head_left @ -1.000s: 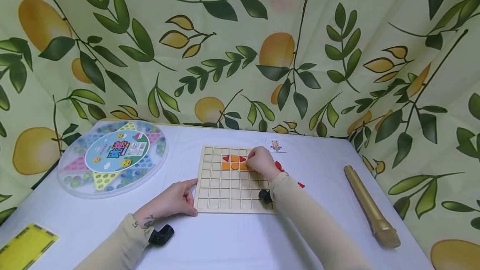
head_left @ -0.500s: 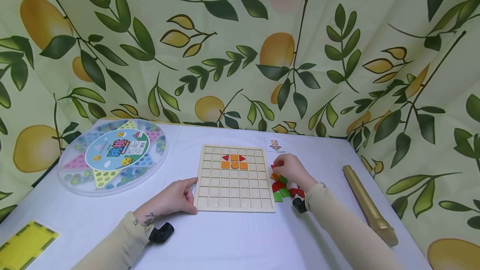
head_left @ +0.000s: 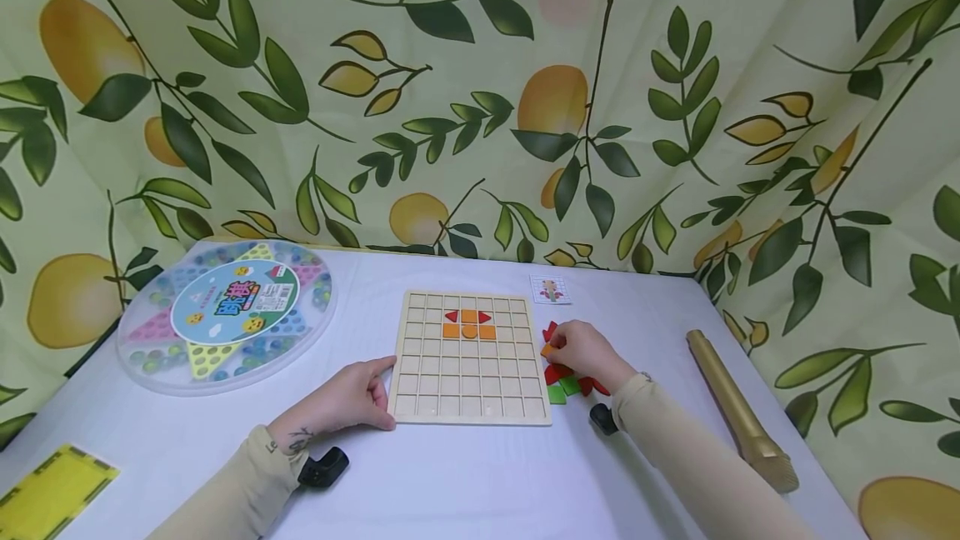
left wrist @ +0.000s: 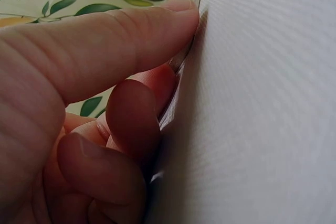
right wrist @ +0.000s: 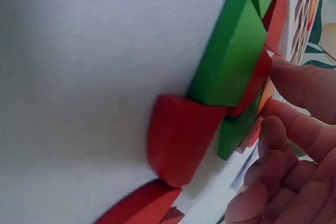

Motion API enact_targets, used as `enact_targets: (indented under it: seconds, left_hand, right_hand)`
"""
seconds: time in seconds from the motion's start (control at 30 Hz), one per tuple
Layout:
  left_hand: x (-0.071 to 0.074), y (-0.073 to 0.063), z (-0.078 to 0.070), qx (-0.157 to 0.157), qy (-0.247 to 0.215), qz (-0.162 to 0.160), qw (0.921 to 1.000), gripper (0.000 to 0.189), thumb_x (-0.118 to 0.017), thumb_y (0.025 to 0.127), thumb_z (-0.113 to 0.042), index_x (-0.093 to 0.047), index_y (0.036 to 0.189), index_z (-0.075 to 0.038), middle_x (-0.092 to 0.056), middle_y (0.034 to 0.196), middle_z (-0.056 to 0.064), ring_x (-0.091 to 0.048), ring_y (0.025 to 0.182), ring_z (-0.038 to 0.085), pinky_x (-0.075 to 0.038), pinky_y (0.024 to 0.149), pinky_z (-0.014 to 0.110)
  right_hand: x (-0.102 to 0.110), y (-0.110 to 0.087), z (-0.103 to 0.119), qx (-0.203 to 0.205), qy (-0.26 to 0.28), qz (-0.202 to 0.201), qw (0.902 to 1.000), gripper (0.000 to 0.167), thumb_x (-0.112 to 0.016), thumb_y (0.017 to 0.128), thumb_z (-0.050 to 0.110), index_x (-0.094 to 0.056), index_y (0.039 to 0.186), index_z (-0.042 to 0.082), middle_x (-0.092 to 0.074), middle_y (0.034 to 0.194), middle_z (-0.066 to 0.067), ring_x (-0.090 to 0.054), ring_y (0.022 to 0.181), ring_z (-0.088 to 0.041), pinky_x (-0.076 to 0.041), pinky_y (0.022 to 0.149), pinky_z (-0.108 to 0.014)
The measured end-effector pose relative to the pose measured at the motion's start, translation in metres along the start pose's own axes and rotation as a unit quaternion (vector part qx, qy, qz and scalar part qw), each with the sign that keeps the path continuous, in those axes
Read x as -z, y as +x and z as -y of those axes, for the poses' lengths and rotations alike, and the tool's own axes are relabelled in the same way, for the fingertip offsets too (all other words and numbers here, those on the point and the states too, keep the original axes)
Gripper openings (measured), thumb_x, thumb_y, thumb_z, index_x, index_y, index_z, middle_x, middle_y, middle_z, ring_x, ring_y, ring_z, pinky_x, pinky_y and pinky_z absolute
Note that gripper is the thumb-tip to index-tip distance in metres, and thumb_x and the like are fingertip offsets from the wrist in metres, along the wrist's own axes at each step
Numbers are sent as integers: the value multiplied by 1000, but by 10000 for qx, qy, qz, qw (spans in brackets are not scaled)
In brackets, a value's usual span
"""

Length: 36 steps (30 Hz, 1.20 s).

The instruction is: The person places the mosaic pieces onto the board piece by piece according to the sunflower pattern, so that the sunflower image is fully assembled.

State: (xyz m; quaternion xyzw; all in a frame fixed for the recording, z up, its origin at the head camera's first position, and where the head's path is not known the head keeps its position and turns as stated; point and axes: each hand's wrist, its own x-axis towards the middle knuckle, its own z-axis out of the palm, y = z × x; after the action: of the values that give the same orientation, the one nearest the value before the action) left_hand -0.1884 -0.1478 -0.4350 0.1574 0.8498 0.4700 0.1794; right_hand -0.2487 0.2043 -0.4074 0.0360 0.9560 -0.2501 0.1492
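A wooden grid board [head_left: 468, 390] lies flat, with several orange and red pieces set in its upper cells, among them an orange half-round piece [head_left: 469, 332]. My left hand [head_left: 341, 397] holds the board at its left side, thumb by the near corner and index finger higher along the edge; in the left wrist view the other fingers are curled. Right of the board, my right hand [head_left: 588, 354] has thumb and index finger around an orange block [right wrist: 266, 96] in a loose pile. Green blocks [right wrist: 231, 51] and red blocks [right wrist: 184, 135] lie beside these fingertips.
A small picture card [head_left: 551, 290] lies beyond the pile. Far left sits a round marble game set [head_left: 225, 315] in clear plastic, with a yellow plate [head_left: 56, 490] nearer me. A gold microphone [head_left: 738, 407] lies at the right. A patterned curtain [head_left: 480, 107] stands behind the table.
My right hand has left the board's upper cells and moved right to the pile, then slightly nearer to me, onto the orange block. My left hand stays at the board's edge.
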Motion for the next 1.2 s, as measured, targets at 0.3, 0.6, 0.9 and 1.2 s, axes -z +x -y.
enact_targets:
  seconds: [0.3, 0.6, 0.9, 1.2]
  left_hand:
    - [0, 1, 3, -18, 79, 10, 10000, 97, -82, 60, -3, -27, 139, 13, -54, 61, 2, -50, 54, 12, -42, 58, 23]
    - [1, 2, 5, -83, 115, 45, 9999, 97, -82, 61, -3, -27, 138, 13, -55, 61, 2, -51, 54, 13, -43, 60, 23]
    - [-1, 1, 2, -28, 12, 1, 10000, 97, -82, 60, -2, -26, 138, 14, -54, 61, 3, -51, 55, 14, -42, 56, 23]
    - [-1, 1, 2, -33, 32, -14, 10000, 97, -82, 59, -2, -27, 138, 14, -54, 61, 3, -51, 55, 14, -41, 55, 23]
  right_hand:
    - [-2, 6, 0, -96, 237, 46, 9997, 22, -74, 76, 14, -56, 86, 6, -55, 87, -9, -53, 76, -21, -47, 56, -26]
    - [4, 2, 21, 244, 1858, -175, 9821, 13, -63, 82, 8, -63, 95, 4, -61, 90, -10, -53, 80, -22, -47, 64, -28]
    - [-23, 2, 68, -351, 4254, 356, 9036, 22, -60, 87, 6, -59, 109, 0, -64, 90, -12, -63, 63, -15, -53, 65, -27]
    - [-55, 4, 90, -771, 4032, 268, 9115, 18, -64, 85, 10, -59, 99, 1, -65, 87, -13, -62, 56, -14, -51, 58, -23]
